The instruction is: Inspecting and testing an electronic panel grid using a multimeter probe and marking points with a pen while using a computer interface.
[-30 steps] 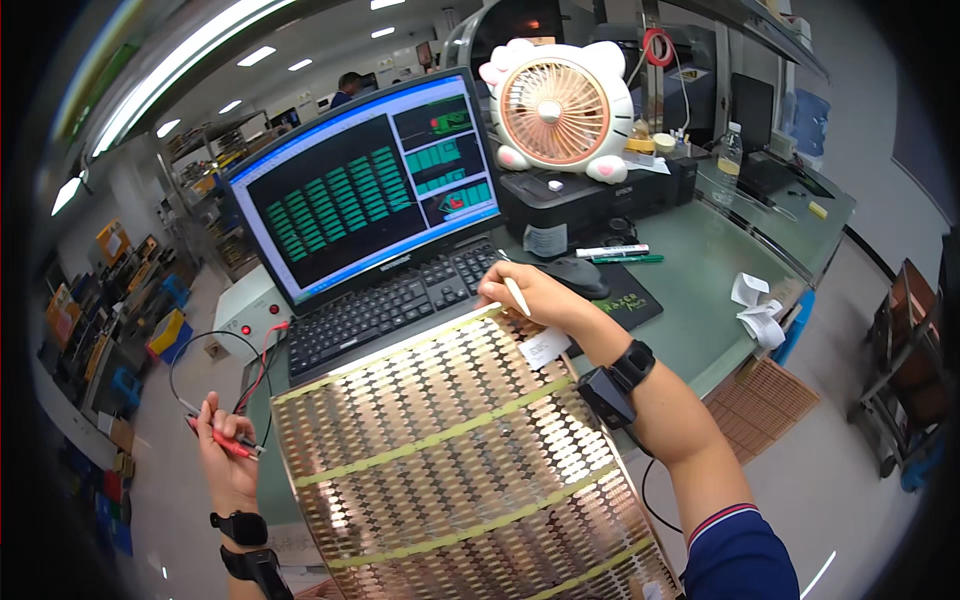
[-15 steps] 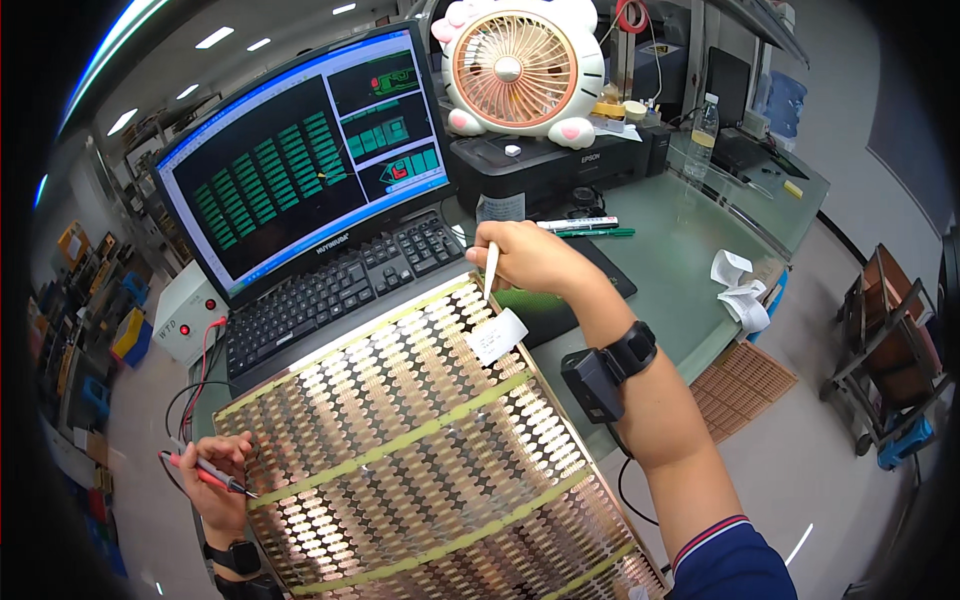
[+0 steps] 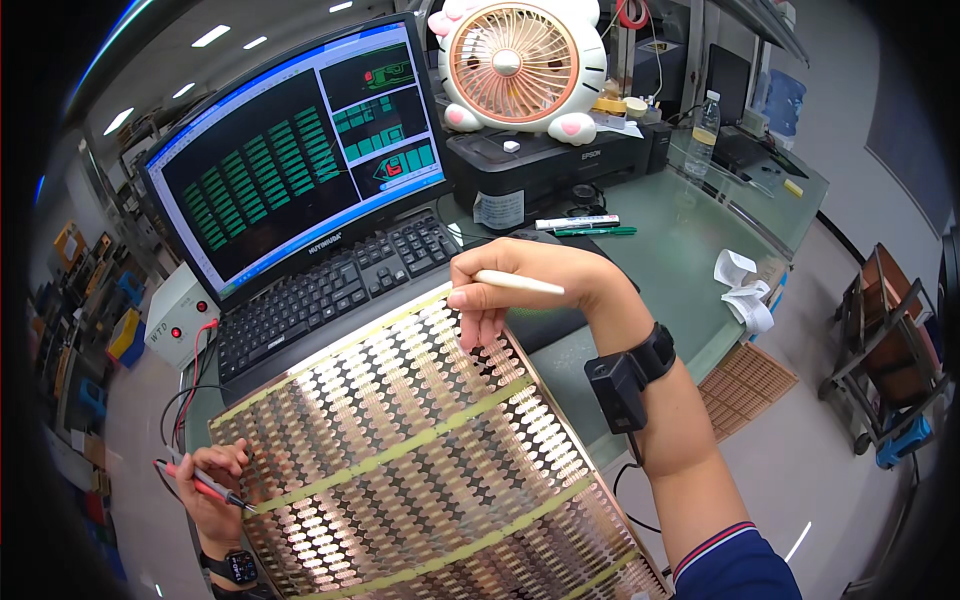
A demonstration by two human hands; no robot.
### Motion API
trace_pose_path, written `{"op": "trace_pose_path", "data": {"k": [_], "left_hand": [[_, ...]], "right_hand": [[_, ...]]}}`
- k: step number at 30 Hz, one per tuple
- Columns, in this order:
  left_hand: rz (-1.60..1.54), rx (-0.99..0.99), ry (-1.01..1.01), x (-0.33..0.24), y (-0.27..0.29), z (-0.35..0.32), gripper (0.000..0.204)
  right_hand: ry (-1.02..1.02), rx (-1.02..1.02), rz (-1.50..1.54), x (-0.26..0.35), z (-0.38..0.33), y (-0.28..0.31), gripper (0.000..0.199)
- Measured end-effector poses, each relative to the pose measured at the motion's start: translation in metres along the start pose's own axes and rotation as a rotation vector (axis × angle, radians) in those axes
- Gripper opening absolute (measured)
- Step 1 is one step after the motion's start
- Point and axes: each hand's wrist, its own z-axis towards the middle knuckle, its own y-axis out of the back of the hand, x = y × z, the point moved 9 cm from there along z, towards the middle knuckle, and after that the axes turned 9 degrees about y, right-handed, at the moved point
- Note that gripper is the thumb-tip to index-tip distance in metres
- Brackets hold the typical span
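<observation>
A large copper-coloured circuit board panel (image 3: 390, 450), crossed by yellow-green strips, lies tilted in front of me. My right hand (image 3: 500, 280) is over its far right corner, fingertips bent down to the surface. A white pen-like stick (image 3: 525, 283) is held in that hand and points back towards the wrist. Whether the fingertips pinch anything else is hidden. At the panel's left edge, my left hand (image 3: 212, 500) grips red and grey test probes (image 3: 210, 484), their metal tip by the end of a yellow-green strip. How many probes there are is hard to make out.
Beyond the panel stand a black keyboard (image 3: 330, 290) and a monitor (image 3: 270, 170) with green patterns. A grey-white box (image 3: 178, 318) with leads is at left. Behind are a printer (image 3: 560, 165), a fan (image 3: 510, 65), markers (image 3: 590, 226) and a bottle (image 3: 703, 138). Crumpled paper (image 3: 742, 290) lies right.
My right hand has come nearer over the panel's corner, and the stick has swung from pointing down to pointing back. The white paper slip there no longer shows. My left hand stays about the same.
</observation>
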Motion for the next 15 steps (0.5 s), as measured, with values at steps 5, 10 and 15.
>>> {"op": "trace_pose_path", "data": {"k": [5, 10, 15], "left_hand": [[-0.003, -0.011, 0.006, 0.002, 0.004, -0.001, 0.047], [0.003, -0.004, 0.000, 0.002, 0.003, -0.003, 0.047], [0.012, 0.015, 0.001, 0.004, -0.001, 0.000, 0.047]], "right_hand": [[0.014, -0.001, -0.063, -0.001, 0.005, -0.002, 0.027], [0.035, -0.002, -0.044, 0.003, 0.007, -0.008, 0.027], [0.321, -0.219, -0.002, 0.035, 0.003, 0.010, 0.023]]}}
